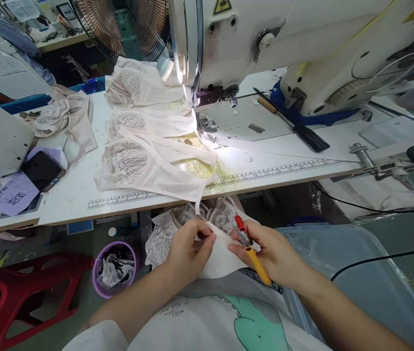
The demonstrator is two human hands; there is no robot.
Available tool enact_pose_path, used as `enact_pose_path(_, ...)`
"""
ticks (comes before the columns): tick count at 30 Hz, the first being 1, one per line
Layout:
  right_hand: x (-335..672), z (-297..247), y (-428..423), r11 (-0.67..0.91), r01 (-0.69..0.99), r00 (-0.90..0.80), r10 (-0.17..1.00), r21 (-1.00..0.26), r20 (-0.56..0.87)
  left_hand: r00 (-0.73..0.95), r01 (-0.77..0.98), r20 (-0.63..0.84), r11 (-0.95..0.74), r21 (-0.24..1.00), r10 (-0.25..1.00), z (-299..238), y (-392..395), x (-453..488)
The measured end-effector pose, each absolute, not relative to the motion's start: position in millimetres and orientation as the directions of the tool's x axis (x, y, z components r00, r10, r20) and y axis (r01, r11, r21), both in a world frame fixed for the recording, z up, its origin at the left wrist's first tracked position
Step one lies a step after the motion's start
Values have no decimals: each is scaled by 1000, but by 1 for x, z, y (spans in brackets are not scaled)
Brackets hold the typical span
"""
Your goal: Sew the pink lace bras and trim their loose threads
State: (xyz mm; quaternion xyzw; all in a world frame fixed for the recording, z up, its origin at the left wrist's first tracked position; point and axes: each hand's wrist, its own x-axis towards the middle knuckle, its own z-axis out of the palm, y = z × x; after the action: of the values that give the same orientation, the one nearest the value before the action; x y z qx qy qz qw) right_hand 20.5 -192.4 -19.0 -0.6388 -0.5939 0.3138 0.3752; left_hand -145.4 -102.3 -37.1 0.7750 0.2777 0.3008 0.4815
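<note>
My left hand is closed, thumb and forefinger pinching the upper edge of a white lace bra over my lap. Across from it, my right hand has its fingers closed around a small tool with red and yellow handle parts and metal between them; its exact kind is unclear. The right fingertips also touch the bra's fabric. Lace cups hang beyond both hands, just under the table's front edge. On the table above lies a pile of white lace bras, one strap dangling over the edge.
A sewing machine stands over the table, its lamp lit. A black-handled screwdriver lies near its base. At left are a phone and beige bras. Below are a purple bin, red stool and clear plastic tub.
</note>
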Motion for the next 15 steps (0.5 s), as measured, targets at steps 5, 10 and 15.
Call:
enact_pose_path(5, 25, -26, -202, -95, 457, 163, 986, -885, -22, 564, 150, 103, -225, 963, 820, -46, -101, -155)
enact_pose_path(10, 20, -39, -208, -147, 300, 311, 949, -943, -49, 572, 129, 34, -131, 983, 819, -43, -99, -161)
enact_pose_path(15, 13, -35, -203, -132, 271, 303, 952, -953, -46, 609, 217, 61, -240, 946, 791, -45, -89, -172)
